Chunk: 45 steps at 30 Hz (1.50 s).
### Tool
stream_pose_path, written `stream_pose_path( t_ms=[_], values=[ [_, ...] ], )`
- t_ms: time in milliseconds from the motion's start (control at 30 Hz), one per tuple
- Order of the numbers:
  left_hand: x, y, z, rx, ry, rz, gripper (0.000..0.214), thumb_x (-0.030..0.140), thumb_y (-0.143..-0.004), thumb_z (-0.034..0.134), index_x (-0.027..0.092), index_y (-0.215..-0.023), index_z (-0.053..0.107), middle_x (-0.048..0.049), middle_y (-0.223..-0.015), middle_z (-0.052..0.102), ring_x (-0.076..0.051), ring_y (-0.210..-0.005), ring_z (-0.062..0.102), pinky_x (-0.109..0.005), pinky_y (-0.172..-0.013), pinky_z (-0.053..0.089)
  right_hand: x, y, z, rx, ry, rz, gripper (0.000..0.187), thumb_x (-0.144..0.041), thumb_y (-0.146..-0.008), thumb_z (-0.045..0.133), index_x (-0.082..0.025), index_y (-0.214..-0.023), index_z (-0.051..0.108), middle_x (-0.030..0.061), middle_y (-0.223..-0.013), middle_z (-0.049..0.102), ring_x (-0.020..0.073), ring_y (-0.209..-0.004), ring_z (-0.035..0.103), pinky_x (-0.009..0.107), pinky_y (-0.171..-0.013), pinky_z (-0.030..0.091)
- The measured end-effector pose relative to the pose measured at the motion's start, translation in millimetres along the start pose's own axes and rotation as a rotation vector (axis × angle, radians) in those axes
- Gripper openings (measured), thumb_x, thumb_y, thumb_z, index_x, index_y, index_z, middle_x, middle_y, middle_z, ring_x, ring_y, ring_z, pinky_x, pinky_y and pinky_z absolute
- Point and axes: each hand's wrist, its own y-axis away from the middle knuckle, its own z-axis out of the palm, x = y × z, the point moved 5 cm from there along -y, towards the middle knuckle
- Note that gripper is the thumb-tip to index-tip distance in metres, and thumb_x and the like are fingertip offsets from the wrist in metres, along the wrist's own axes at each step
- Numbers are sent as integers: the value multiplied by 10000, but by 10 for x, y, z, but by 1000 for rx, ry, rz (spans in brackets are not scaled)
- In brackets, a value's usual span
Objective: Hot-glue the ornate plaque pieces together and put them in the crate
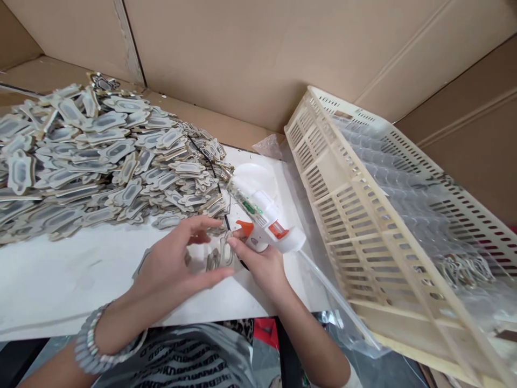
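Note:
My right hand (264, 267) is closed around the handle of a white hot glue gun (262, 213) with an orange trigger, its nozzle pointing up and left. Between that hand's thumb and fingers a small grey frame-shaped piece (227, 250) is pinched upright. My left hand (173, 264), with a beaded bracelet, hovers just left of it, thumb and forefinger spread apart. Another small grey piece (212, 260) shows in the gap beside the pinched one. A further grey piece (141, 263) peeks out from behind my left hand, whose lower fingers are mostly hidden.
A large heap of grey frame-shaped pieces (109, 156) covers the left and back of the white table (97, 269). To the right, a cream plastic crate (343, 199) holds clear plastic trays (404, 188). A clear glue stick (339, 299) trails from the gun. Cardboard walls (242, 59) stand behind.

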Motion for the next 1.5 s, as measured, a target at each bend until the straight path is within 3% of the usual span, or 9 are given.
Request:
stream_pose_path(
  t_ms=[133, 333, 467, 633, 800, 933, 1100, 1300, 1500],
  values=[
    [-39, -56, 149, -220, 265, -349, 401, 463, -764, 697, 224, -1069, 596, 27, -610, 689, -161, -529, 628, -258, -504, 502, 21, -6, -14, 28, 10, -33, 264, -431, -635, 772, -222, -763, 672, 3, -752, 723, 188, -717, 689, 330, -686, 573],
    [71, -102, 106, -264, 273, -367, 414, 478, -770, 689, 235, -1101, 635, 21, -621, 699, -159, -529, 630, -233, -478, 482, 14, -12, -62, 62, 20, -36, 219, -420, -641, 750, -227, -711, 673, -8, -709, 711, 182, -696, 671, 328, -700, 566],
    [-42, -54, -317, -31, 36, -271, 371, 535, -774, 688, 288, -1051, 682, 10, -711, 736, -170, -573, 646, -207, -387, 438, 0, -3, -104, 56, 93, -21, 230, -408, -678, 739, -225, -767, 633, -14, -722, 696, 163, -657, 656, 294, -646, 557],
    [-277, 279, -705, 191, -284, -128, 227, 496, -839, 635, 385, -1026, 698, 63, -721, 725, -150, -602, 649, -196, -362, 403, 107, 21, -12, -29, 161, -75, 434, -392, -736, 734, -248, -1122, 598, -49, -720, 677, 148, -606, 623, 280, -601, 515],
    [-63, 648, -316, 142, -475, 307, 156, 246, -900, 657, 296, -1042, 702, 26, -869, 753, -150, -695, 678, -276, -651, 551, 137, 108, 137, -9, 224, -209, 414, -297, -747, 724, -266, -1134, 583, -84, -656, 649, 121, -549, 578, 265, -588, 465],
    [177, 793, 32, 86, -570, 569, 329, 40, -839, 678, 187, -1133, 684, -61, -973, 777, -186, -724, 672, -342, -642, 505, 132, 177, 188, -24, 190, -142, 390, -258, -756, 702, -264, -1123, 571, -83, -670, 649, 119, -565, 578, 264, -602, 463],
    [228, 796, 60, 62, -549, 601, 336, 11, -851, 645, 145, -1159, 672, -102, -1048, 780, -215, -757, 676, -376, -638, 479, 145, 186, 177, -82, 190, -8, 439, -377, -735, 724, -238, -1125, 579, -57, -663, 655, 161, -596, 610, 286, -597, 496],
    [156, 847, 4, 69, -454, 560, 284, 7, -920, 528, 123, -1141, 663, -124, -1070, 760, -216, -1030, 694, -375, -896, 575, 105, 189, 119, -110, 148, 76, 377, -437, -745, 714, -243, -1058, 635, -6, -822, 730, 181, -722, 683, 280, -650, 535],
    [81, 886, 12, 45, -546, 517, 288, 3, -863, 654, 167, -1099, 673, -71, -1012, 772, -198, -926, 716, -339, -857, 597, 163, 185, -133, 199, 42, -67, 279, -468, -797, 710, -207, -890, 676, -21, -682, 692, 136, -577, 574, 306, -656, 489]
  ],
)
